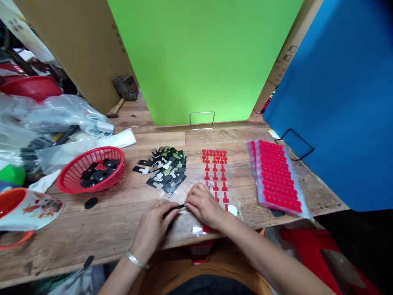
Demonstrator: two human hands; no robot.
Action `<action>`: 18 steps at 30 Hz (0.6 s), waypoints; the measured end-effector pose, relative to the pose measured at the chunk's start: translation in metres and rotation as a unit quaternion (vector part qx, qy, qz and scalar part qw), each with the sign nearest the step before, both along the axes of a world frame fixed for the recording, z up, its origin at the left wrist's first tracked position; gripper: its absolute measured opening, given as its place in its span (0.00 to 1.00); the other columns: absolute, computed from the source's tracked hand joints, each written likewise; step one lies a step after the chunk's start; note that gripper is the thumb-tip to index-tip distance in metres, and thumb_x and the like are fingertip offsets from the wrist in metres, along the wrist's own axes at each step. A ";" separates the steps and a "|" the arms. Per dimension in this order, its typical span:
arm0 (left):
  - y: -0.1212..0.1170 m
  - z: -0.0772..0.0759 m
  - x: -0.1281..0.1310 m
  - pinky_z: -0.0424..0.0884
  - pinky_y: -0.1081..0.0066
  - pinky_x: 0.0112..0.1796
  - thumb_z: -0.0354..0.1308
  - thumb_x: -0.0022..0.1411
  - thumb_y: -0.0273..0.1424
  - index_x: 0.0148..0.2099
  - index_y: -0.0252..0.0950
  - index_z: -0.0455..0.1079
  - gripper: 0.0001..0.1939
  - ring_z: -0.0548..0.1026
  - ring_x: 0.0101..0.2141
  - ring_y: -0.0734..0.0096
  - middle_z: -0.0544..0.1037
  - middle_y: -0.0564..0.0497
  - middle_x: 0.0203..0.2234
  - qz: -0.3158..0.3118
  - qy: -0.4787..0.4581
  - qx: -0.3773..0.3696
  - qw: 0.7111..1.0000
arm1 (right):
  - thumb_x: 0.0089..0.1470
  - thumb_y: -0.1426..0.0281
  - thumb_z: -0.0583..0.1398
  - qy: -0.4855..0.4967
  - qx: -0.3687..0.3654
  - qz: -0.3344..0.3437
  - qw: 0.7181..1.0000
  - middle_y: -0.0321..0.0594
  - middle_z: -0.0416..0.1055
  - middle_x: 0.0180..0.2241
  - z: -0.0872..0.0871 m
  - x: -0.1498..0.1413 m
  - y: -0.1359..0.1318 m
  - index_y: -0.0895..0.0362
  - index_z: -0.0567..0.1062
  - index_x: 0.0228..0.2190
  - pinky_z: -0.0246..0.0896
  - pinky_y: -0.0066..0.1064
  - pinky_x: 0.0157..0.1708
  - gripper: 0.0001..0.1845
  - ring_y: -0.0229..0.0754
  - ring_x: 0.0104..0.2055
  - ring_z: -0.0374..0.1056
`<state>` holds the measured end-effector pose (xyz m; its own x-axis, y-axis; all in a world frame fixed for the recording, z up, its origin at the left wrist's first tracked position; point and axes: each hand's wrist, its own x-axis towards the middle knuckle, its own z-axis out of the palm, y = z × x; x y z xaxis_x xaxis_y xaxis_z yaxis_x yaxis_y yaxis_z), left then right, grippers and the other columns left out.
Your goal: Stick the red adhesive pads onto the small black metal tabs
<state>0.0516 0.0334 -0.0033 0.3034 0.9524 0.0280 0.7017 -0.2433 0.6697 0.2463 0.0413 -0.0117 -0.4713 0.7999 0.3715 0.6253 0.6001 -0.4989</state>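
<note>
My left hand and my right hand meet at the front edge of the wooden table. Both are closed in a pinch on one small thin black piece held between them. Under my right hand lies a clear sheet with rows of red T-shaped stickers. Just beyond my hands sits a loose pile of black and grey flat parts.
A red basket holding several black parts stands at the left, with plastic bags behind it and a mug at the far left. A stack of red sticker sheets lies at the right. Green and blue boards stand behind.
</note>
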 end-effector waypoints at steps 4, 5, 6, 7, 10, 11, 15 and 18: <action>-0.006 -0.015 0.001 0.68 0.70 0.37 0.52 0.59 0.36 0.37 0.38 0.74 0.11 0.74 0.35 0.65 0.77 0.48 0.31 -0.014 0.033 0.040 0.999 | 0.58 0.68 0.55 -0.030 0.019 0.009 0.999 0.40 0.68 0.32 -0.009 -0.002 0.000 0.57 0.73 0.28 0.53 0.35 0.42 0.10 0.42 0.42 0.57; -0.007 -0.017 0.001 0.68 0.70 0.37 0.52 0.59 0.36 0.37 0.38 0.74 0.12 0.74 0.35 0.65 0.77 0.47 0.31 -0.014 0.034 0.047 0.998 | 0.58 0.68 0.54 -0.034 0.022 0.013 0.999 0.40 0.69 0.31 -0.010 -0.002 0.000 0.57 0.73 0.28 0.52 0.36 0.43 0.10 0.42 0.42 0.57; -0.008 -0.018 0.001 0.68 0.69 0.37 0.52 0.60 0.36 0.37 0.37 0.74 0.12 0.74 0.35 0.65 0.77 0.47 0.31 -0.015 0.035 0.052 0.998 | 0.58 0.68 0.54 -0.037 0.024 0.018 0.999 0.40 0.69 0.31 -0.010 -0.001 -0.001 0.57 0.73 0.27 0.52 0.36 0.43 0.11 0.42 0.43 0.57; -0.009 -0.019 0.002 0.67 0.69 0.37 0.51 0.60 0.36 0.37 0.37 0.74 0.12 0.74 0.35 0.65 0.77 0.47 0.31 -0.015 0.037 0.054 0.998 | 0.58 0.68 0.54 -0.040 0.027 0.022 0.999 0.40 0.69 0.31 -0.009 -0.001 -0.001 0.57 0.72 0.27 0.52 0.36 0.43 0.11 0.42 0.43 0.57; -0.009 -0.016 0.003 0.67 0.69 0.37 0.50 0.60 0.36 0.36 0.37 0.74 0.13 0.74 0.34 0.64 0.76 0.47 0.29 -0.009 0.042 0.054 0.998 | 0.59 0.68 0.54 -0.045 0.036 0.026 0.998 0.39 0.69 0.30 -0.007 -0.001 -0.001 0.57 0.72 0.27 0.51 0.36 0.42 0.11 0.42 0.42 0.57; -0.008 -0.014 0.003 0.67 0.68 0.36 0.51 0.60 0.37 0.36 0.36 0.74 0.13 0.74 0.34 0.64 0.76 0.46 0.29 -0.007 0.043 0.048 0.998 | 0.59 0.68 0.54 -0.046 0.037 0.025 0.998 0.39 0.69 0.30 -0.006 0.000 0.000 0.57 0.72 0.26 0.51 0.35 0.42 0.11 0.42 0.42 0.58; -0.004 0.002 0.005 0.68 0.68 0.37 0.52 0.58 0.39 0.36 0.38 0.75 0.14 0.74 0.34 0.62 0.78 0.47 0.31 -0.009 0.014 -0.029 0.999 | 0.59 0.68 0.54 -0.034 0.048 0.040 0.997 0.38 0.70 0.29 -0.001 0.004 0.001 0.55 0.73 0.28 0.53 0.33 0.40 0.11 0.41 0.40 0.59; 0.000 0.016 0.008 0.68 0.68 0.37 0.50 0.58 0.44 0.36 0.37 0.75 0.18 0.74 0.34 0.64 0.78 0.47 0.32 -0.004 -0.087 -0.149 0.985 | 0.59 0.69 0.52 -0.006 0.054 0.057 0.997 0.39 0.72 0.32 0.008 0.010 0.000 0.55 0.74 0.32 0.56 0.33 0.40 0.11 0.40 0.40 0.60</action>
